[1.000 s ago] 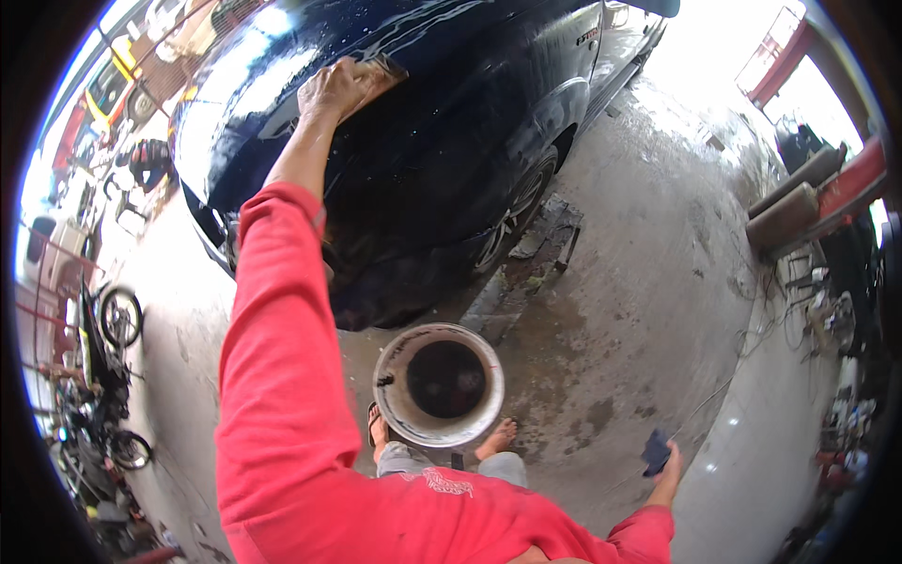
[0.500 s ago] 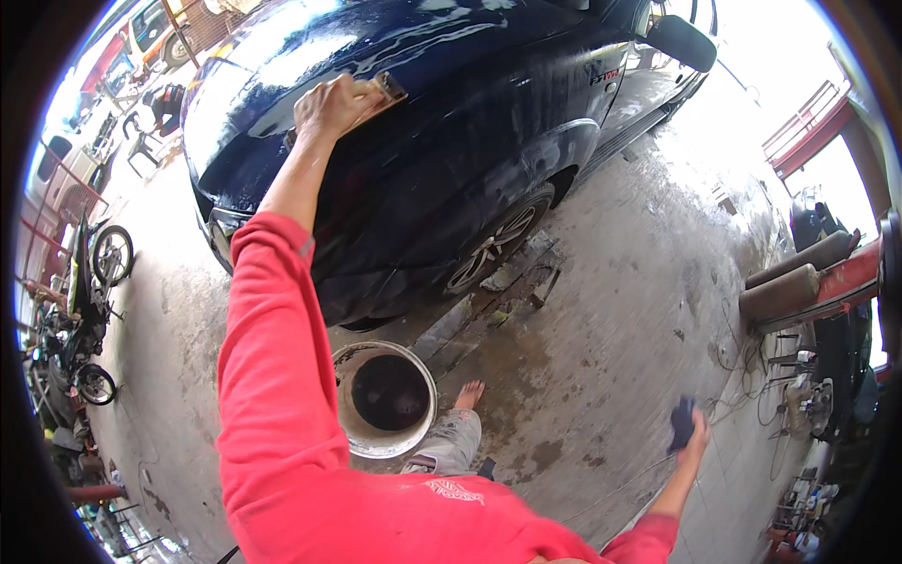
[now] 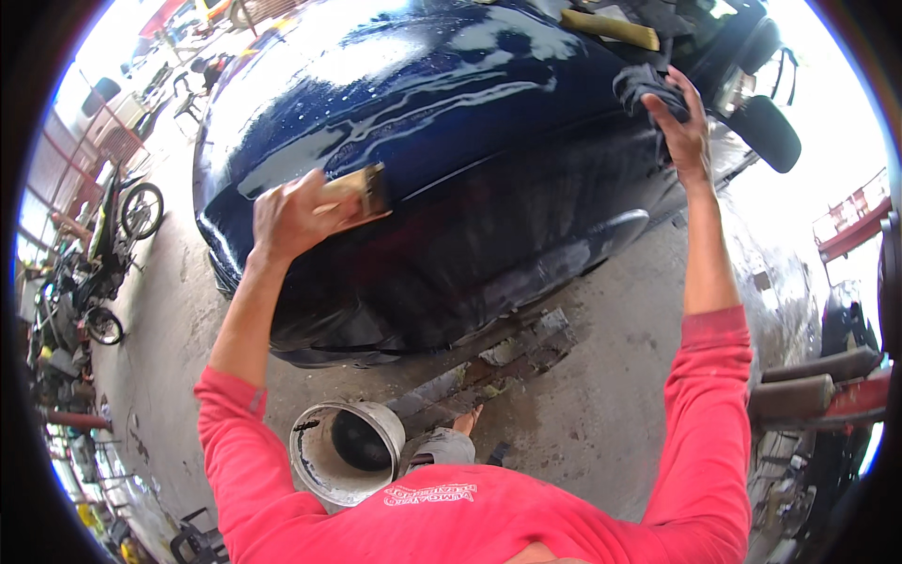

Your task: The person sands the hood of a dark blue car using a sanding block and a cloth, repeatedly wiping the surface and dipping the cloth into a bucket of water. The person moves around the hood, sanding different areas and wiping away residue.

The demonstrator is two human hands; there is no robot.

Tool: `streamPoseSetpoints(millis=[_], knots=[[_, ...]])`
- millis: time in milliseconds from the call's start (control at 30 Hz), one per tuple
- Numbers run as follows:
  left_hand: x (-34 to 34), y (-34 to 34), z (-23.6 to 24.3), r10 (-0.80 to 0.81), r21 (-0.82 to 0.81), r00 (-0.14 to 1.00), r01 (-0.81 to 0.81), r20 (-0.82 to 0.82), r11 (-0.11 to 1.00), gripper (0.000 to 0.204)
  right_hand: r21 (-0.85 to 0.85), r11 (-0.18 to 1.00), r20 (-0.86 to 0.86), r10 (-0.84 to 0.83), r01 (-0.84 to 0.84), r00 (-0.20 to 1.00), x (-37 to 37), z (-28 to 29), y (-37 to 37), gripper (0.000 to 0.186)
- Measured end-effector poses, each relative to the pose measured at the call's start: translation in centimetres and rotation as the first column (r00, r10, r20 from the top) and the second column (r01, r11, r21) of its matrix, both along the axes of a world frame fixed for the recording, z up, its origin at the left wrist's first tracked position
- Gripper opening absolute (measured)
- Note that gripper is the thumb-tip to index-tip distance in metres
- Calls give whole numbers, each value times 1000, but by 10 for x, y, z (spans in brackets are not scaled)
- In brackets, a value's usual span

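A tan rectangular block (image 3: 359,186) is gripped by the left hand (image 3: 289,218) over the glossy dark-blue car's (image 3: 460,146) left part; a crumpled dark-grey cloth (image 3: 645,86) is pinched by the right hand (image 3: 690,136), far right.

Pretty grubby workshop tbh. The stained grey concrete floor (image 3: 601,395) is washed out by harsh white daylight (image 3: 841,122) at upper right. A dark spoke-wheeled motorbike (image 3: 105,244) is parked far left, and a red-painted metal beam (image 3: 863,397) is seen at the right edge.
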State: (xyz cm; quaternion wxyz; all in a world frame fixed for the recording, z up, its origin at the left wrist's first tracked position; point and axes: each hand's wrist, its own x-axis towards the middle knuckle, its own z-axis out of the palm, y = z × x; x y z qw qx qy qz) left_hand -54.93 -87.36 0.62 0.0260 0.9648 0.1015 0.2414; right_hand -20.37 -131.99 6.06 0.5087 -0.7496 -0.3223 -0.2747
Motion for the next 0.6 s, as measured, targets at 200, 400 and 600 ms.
streamPoseSetpoints(millis=[200,400,600], knots=[[119,-24,21,-51,47,997,48,61,998,61,-348,921,371,-37,175,928,103,-51,72,63],[28,-29,1,-31,-239,996,49,78,970,57,-123,972,368,-144,201,919,190,-49,-4,44],[251,-133,37,24,135,1000,-24,-4,991,62,115,992,328,-85,49,941,195,-74,-7,38]])
